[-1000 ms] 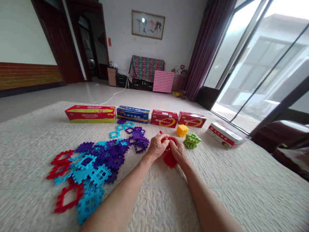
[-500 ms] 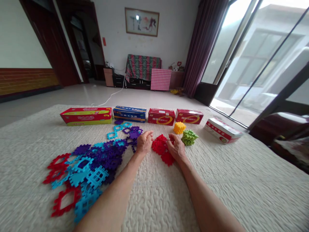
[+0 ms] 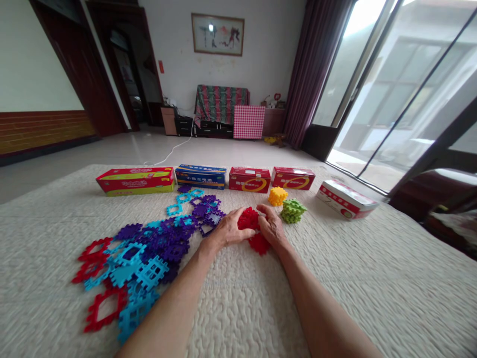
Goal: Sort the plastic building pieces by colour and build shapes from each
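Observation:
Between my hands lie red toothed plastic building pieces (image 3: 248, 219), joined into a cluster. My left hand (image 3: 231, 229) grips its left side, thumb on the near edge and fingers behind. On the right side, the fingers of my right hand (image 3: 271, 223) curl over the same cluster and partly cover it. A flat red piece (image 3: 260, 243) lies just in front, by my right wrist. Farther right stand a green cube of toothed pieces (image 3: 293, 211) and a smaller yellow cube (image 3: 278, 196).
A heap of purple pieces (image 3: 175, 243), light blue pieces (image 3: 124, 273) and red frames (image 3: 106, 308) spreads left on the quilted cover (image 3: 231, 318). Behind stand a red-yellow box (image 3: 136, 181), blue box (image 3: 201, 177), two red boxes (image 3: 249, 180) and a white-red box (image 3: 346, 200).
My left hand has moved right and opened out from a closed pose to take hold of the red cluster. My right hand stays at the cluster's right side.

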Demonstrator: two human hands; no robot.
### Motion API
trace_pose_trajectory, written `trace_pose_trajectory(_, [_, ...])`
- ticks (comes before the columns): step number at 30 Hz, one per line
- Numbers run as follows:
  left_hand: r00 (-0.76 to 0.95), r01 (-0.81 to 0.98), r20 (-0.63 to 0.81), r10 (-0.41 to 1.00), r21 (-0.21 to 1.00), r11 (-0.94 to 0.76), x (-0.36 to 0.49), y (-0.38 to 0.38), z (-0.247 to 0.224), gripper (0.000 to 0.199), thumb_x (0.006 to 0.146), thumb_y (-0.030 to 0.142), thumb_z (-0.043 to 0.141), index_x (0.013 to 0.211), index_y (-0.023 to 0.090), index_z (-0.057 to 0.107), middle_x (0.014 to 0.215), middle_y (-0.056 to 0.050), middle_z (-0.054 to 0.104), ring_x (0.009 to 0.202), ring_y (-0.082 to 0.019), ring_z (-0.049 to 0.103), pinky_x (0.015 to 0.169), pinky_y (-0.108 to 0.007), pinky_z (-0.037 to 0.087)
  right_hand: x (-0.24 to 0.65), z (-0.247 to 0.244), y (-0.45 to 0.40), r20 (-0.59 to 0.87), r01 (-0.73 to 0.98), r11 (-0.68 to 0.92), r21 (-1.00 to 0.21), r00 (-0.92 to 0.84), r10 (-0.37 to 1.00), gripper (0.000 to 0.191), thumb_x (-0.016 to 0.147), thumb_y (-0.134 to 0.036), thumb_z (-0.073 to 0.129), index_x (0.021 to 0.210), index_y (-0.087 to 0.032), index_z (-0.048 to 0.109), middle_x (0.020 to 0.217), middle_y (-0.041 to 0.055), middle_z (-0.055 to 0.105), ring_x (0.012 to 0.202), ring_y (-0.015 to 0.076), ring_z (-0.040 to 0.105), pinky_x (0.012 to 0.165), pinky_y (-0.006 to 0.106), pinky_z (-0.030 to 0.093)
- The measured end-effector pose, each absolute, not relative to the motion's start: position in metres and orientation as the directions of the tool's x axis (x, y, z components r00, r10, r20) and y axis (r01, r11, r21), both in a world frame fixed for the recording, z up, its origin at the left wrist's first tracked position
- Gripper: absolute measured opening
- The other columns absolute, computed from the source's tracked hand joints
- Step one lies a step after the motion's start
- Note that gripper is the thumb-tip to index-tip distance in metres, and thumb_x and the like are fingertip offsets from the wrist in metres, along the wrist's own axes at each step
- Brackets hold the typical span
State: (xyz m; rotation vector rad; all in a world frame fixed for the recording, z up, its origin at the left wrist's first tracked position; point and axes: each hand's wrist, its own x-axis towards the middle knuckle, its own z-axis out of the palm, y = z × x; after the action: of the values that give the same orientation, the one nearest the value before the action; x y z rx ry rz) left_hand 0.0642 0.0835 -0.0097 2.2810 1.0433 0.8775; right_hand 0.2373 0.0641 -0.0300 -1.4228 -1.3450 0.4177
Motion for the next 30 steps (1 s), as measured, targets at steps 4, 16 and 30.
trace_pose_trajectory(4, [0.588,0.506,0.273,0.762,0.611,-0.609,0.071,0.070,-0.011,0.103,0.055,0.049,0.078,0.143,0.019,0.034,0.143,-0.016,0.041,0.131,-0.033,0.039,0.107,-0.045,0.034,0.240,-0.032,0.066,0.374,0.411,0.234,-0.881,0.306,0.875,0.040,0.071,-0.028,0.045,0.107,-0.017,0.061,0.108,0.0086,0.067,0.100,0.0225,0.060,0.094,0.038,0.044])
trace_pose_trajectory(16, [0.544,0.492,0.363,0.757,0.592,-0.638,0.084,0.085,-0.027,0.090,0.061,0.056,0.073,0.136,0.018,0.040,0.129,-0.014,0.050,0.120,-0.029,0.049,0.100,-0.042,0.040,0.245,-0.028,0.070,0.316,0.236,0.244,-0.941,0.344,0.884,0.039,0.068,-0.031,0.047,0.102,-0.018,0.061,0.105,0.0080,0.068,0.100,0.0231,0.061,0.093,0.039,0.044])
trace_pose_trajectory(30, [0.308,0.557,0.600,0.738,0.515,-0.651,0.083,0.082,-0.025,0.029,0.085,0.018,0.049,0.112,0.017,0.059,0.115,-0.010,0.061,0.114,-0.020,0.054,0.101,-0.035,0.044,0.233,-0.033,0.068,0.572,0.698,0.299,-0.651,0.192,0.797,0.037,0.076,-0.026,0.041,0.104,-0.017,0.063,0.099,0.0096,0.066,0.088,0.0232,0.059,0.083,0.038,0.046])
